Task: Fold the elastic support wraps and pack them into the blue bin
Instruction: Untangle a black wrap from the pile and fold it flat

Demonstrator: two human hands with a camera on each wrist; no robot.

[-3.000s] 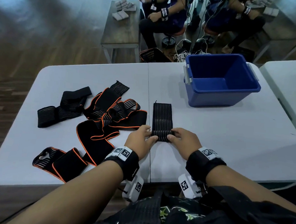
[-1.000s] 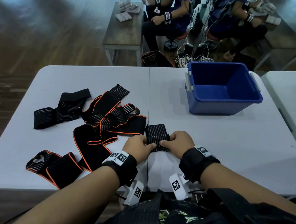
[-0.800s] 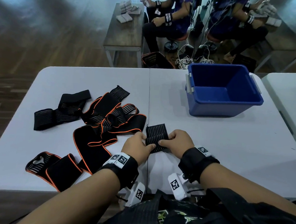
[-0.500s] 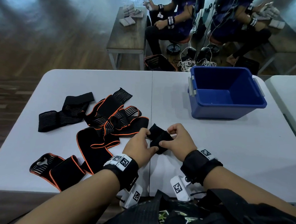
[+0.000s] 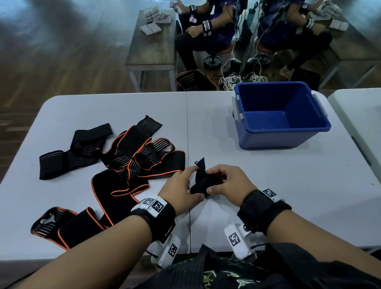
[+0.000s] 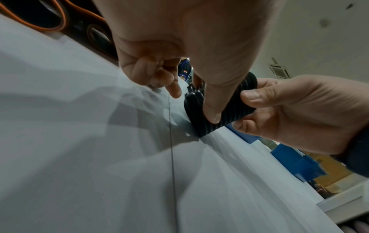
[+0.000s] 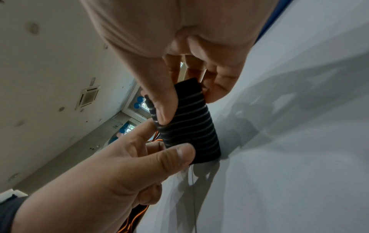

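A black striped elastic wrap point(image 5: 203, 182), rolled into a short thick bundle point(image 7: 189, 124), stands tilted with one end on the white table point(image 5: 271, 181). My left hand point(image 5: 180, 188) pinches its near end between thumb and fingers. My right hand point(image 5: 229, 181) pinches its far end, thumb on the striped side point(image 6: 235, 108). A loose flap sticks up beyond my fingers. The blue bin point(image 5: 279, 118) stands at the back right with nothing visible inside. A heap of black and orange-edged wraps point(image 5: 126, 163) lies to the left.
Another orange-edged wrap point(image 5: 66, 224) lies near the table's front left edge. A second white table point(image 5: 367, 114) adjoins at the right. Beyond the far edge are a wooden bench point(image 5: 150, 47), a dark basket point(image 5: 195, 80), loose cables and seated people.
The flat striped wrap was rolled up from its near end into a compact bundle. Both hands have now lifted and tipped it onto one end.
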